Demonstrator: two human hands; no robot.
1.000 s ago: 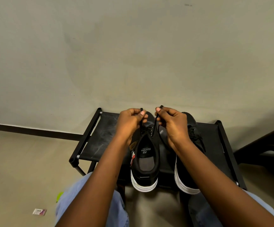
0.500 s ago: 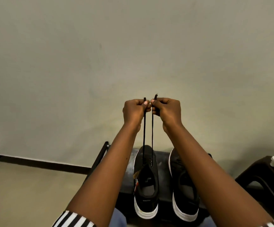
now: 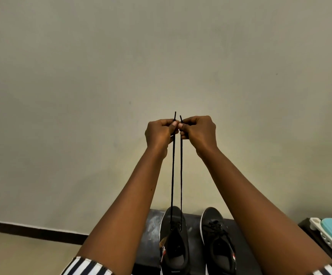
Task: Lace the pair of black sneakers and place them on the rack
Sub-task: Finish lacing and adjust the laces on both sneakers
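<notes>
Home room, plain wall (image 3: 101, 86), dark skirting (image 3: 32, 232), shoe rack (image 3: 151, 231)

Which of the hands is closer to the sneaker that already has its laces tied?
The right. The right hand is raised above the laced sneaker, almost on its side of the rack. The left hand is equally high but farther left, over the other sneaker.

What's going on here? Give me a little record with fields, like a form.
left hand: pinches one lace end, raised high
right hand: pinches the other lace end
lace: two taut strands running down to the left sneaker
left sneaker: on the rack, barely laced
right sneaker: beside it, laced
rack: dark, against the wall
</notes>
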